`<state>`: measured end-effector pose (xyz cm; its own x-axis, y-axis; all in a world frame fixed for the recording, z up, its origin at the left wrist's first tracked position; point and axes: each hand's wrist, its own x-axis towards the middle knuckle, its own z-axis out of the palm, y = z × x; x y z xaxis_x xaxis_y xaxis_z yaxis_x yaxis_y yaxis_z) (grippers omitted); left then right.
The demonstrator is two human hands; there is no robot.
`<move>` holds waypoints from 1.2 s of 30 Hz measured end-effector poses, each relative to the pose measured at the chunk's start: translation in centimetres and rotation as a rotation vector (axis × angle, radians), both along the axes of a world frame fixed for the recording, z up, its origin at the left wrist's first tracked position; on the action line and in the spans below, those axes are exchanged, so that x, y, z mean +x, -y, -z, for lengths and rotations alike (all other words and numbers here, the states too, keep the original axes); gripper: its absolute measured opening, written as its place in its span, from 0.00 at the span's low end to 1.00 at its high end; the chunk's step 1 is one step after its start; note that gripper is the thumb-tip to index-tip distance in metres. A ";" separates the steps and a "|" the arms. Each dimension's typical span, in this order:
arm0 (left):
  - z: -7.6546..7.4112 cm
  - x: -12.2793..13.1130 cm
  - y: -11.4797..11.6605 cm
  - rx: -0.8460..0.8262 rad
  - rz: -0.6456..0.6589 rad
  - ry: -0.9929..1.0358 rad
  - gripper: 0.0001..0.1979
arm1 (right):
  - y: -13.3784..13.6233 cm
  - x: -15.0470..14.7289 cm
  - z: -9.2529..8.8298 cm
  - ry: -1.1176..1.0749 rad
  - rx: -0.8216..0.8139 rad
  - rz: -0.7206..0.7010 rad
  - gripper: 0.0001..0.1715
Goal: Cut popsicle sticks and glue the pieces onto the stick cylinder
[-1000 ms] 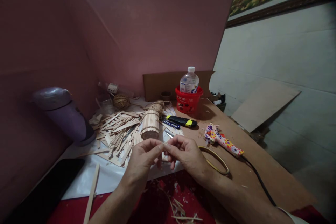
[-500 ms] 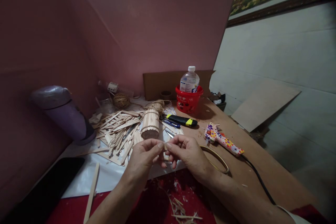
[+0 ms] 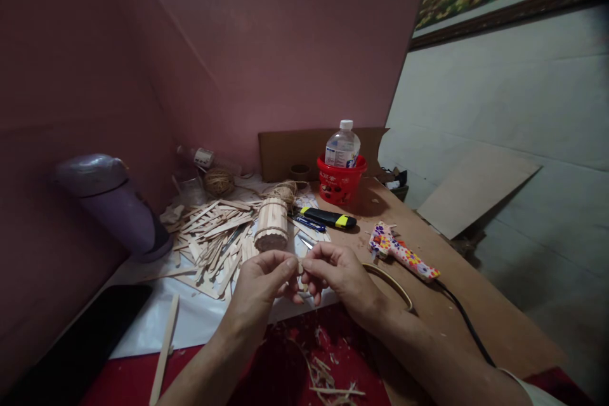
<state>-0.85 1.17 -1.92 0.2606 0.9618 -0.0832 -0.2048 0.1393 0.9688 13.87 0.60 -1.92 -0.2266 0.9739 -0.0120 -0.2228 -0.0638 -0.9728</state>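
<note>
My left hand (image 3: pixel 266 278) and my right hand (image 3: pixel 335 273) meet fingertip to fingertip near the table's front edge. Thumb and forefinger of each are pinched around a small pale piece (image 3: pixel 301 266), mostly covered by the fingers and too small to name. Just behind them a little barrel made of wooden sticks (image 3: pixel 273 222) lies tilted, its scalloped end facing me. A pointed metal tip (image 3: pixel 306 242) shows right behind my right hand. Beside my right wrist rests a golden ring-shaped band (image 3: pixel 390 282), partly hidden by the arm.
Loose craft sticks (image 3: pixel 214 241) are heaped at left, near a tumbler (image 3: pixel 114 209) and a black phone-like slab (image 3: pixel 90 336). A utility knife (image 3: pixel 328 217), a red tub (image 3: pixel 340 184) with a bottle (image 3: pixel 343 146), twine (image 3: pixel 219 183) and a corded glue gun (image 3: pixel 402 252) lie around.
The fingertips have drawn slightly apart, so a little more of the small pale piece shows between them. Both hands otherwise stay in place.
</note>
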 end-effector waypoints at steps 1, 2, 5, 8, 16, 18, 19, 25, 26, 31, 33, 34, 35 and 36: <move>0.0 0.0 0.0 0.002 0.002 -0.003 0.12 | 0.0 0.0 0.0 -0.002 0.000 0.000 0.12; 0.1 0.0 0.0 0.004 0.004 -0.006 0.12 | 0.0 -0.1 -0.1 -0.005 0.002 -0.001 0.12; 0.2 -0.1 0.0 0.015 -0.015 -0.024 0.11 | 0.1 -0.2 0.0 -0.021 0.009 -0.003 0.14; 0.1 0.0 0.0 0.015 -0.033 -0.013 0.10 | 0.1 -0.3 0.2 -0.026 -0.002 -0.021 0.16; -0.6 0.1 0.1 -0.023 -0.040 0.069 0.10 | 0.0 -0.1 -0.1 -0.030 0.094 0.046 0.16; -0.6 0.1 0.1 -0.017 -0.037 0.061 0.10 | 0.1 -0.1 -0.4 -0.011 0.114 0.065 0.13; -0.5 0.1 0.1 -0.012 -0.033 0.053 0.10 | 0.1 -0.1 -0.5 0.002 0.119 0.065 0.12; -0.1 0.1 0.0 0.023 -0.013 0.030 0.10 | 0.1 -0.1 -0.3 0.033 0.104 0.062 0.11; -0.1 0.1 0.0 0.023 -0.013 0.031 0.11 | 0.0 -0.1 -0.2 0.028 0.100 0.062 0.11; -0.5 0.2 0.4 0.021 -0.026 0.010 0.11 | 0.0 -0.1 -0.2 0.024 0.091 0.070 0.10; -0.7 0.4 0.6 0.014 -0.026 0.002 0.11 | 0.1 -0.1 -0.3 0.028 0.094 0.070 0.09; -0.7 0.4 0.6 0.002 -0.024 0.004 0.11 | 0.1 -0.2 -0.3 0.028 0.094 0.069 0.09; -0.7 0.4 0.6 -0.013 -0.020 0.010 0.12 | 0.1 -0.2 -0.4 0.029 0.091 0.069 0.10; -0.6 0.5 0.5 -0.029 -0.015 0.020 0.12 | 0.1 -0.3 -0.4 0.032 0.087 0.073 0.10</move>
